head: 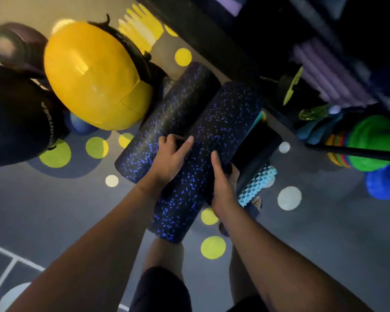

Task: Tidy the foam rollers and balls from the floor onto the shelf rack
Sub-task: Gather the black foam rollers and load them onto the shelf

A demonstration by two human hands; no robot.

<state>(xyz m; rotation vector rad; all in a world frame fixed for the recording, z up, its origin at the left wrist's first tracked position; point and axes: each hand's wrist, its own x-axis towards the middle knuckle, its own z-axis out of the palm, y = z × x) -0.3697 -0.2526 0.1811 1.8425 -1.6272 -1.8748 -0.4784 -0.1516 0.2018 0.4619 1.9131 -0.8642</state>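
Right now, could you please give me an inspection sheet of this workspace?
Surface: grey floor with yellow and white dots.
Job's things: nearer blue-speckled black foam roller, held; second speckled black roller beside it; teal ridged roller; large yellow ball; large black ball.
Clutter: stacked green plastic items, unclear what.
Hands: left hand and right hand both grip the nearer roller.
Cables: nothing seen.
Surroundings: dark shelf rack holding purple foam rollers.

Blk roller (203, 158) w/ blue specks
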